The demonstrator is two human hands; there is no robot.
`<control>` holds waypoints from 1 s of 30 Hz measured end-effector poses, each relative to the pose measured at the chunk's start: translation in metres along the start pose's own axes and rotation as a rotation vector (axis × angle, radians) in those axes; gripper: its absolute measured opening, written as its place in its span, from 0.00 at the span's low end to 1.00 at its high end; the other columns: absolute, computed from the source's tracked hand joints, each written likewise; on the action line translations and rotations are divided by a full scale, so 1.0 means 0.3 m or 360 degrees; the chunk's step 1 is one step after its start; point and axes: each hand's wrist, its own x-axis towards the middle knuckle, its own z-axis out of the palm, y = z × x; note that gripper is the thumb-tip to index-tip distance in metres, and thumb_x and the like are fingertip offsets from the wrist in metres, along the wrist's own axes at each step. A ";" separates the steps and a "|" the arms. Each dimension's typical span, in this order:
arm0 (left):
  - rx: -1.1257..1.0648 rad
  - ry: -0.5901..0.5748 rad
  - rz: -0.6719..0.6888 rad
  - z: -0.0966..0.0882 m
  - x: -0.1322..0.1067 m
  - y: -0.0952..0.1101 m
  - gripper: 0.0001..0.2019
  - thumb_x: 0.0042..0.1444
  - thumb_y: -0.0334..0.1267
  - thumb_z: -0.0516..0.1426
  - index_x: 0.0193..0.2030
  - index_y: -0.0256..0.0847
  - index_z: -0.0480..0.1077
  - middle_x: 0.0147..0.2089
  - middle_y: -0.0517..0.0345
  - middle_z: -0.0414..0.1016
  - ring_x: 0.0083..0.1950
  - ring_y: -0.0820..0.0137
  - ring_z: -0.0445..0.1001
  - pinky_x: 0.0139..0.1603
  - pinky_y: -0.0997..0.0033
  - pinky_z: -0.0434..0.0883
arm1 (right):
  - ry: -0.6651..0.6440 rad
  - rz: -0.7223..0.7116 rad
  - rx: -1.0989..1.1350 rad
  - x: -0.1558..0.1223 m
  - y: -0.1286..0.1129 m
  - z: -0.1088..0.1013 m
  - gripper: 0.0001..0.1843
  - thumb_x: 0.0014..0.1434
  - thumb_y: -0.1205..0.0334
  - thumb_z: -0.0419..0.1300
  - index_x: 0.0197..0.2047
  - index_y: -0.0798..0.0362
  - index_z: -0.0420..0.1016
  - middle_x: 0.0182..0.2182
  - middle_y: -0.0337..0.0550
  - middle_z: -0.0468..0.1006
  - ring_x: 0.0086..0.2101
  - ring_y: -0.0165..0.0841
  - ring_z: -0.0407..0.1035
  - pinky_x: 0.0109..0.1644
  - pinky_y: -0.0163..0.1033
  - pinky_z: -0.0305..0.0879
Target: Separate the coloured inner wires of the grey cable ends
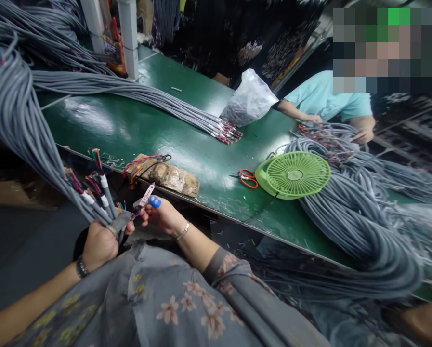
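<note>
Left hand (100,243): fingers clamped round round grey plastic-sheathed cables (110,200), near edge of glossy green worktop (216,173). Right hand (167,217): fingers pinched on flat pink piece (147,195) beside cables. Purple-yellow packet (111,50): lettering unreadable.

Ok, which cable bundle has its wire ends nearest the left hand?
The drooping left bundle: its coloured ends are beside the left hand. The middle bundle ends at the plastic bag; the right bundle lies by the green fan.
</note>
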 end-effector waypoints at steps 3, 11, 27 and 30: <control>0.0178 -0.0070 0.0043 -0.009 -0.003 -0.006 0.10 0.36 0.43 0.70 0.16 0.43 0.76 0.17 0.61 0.76 0.20 0.72 0.71 0.25 0.74 0.72 | 0.0063 -0.0003 -0.0198 -0.016 -0.002 0.025 0.35 0.34 0.36 0.80 0.30 0.53 0.73 0.22 0.32 0.71 0.22 0.25 0.62 0.26 0.33 0.65; 0.0381 -0.0105 0.0059 -0.029 -0.003 -0.018 0.10 0.39 0.46 0.68 0.16 0.44 0.77 0.18 0.59 0.78 0.22 0.69 0.75 0.27 0.71 0.74 | 0.0114 -0.0052 -0.0248 -0.033 0.025 0.032 0.31 0.34 0.41 0.81 0.28 0.53 0.73 0.20 0.32 0.72 0.20 0.25 0.62 0.27 0.35 0.63; 0.0193 -0.0081 -0.0012 -0.021 0.001 -0.015 0.10 0.34 0.44 0.71 0.16 0.45 0.77 0.16 0.60 0.77 0.20 0.69 0.72 0.26 0.70 0.72 | 0.0266 -0.0191 -0.0232 -0.035 0.034 0.058 0.29 0.34 0.44 0.81 0.26 0.53 0.73 0.20 0.33 0.72 0.20 0.24 0.60 0.27 0.34 0.57; 0.0092 -0.0023 -0.0044 -0.016 0.006 -0.016 0.09 0.32 0.42 0.71 0.16 0.44 0.76 0.15 0.61 0.76 0.19 0.70 0.71 0.24 0.70 0.71 | 0.0240 -0.0220 -0.0196 -0.035 0.042 0.046 0.29 0.36 0.43 0.81 0.28 0.53 0.73 0.22 0.34 0.74 0.21 0.25 0.63 0.28 0.34 0.60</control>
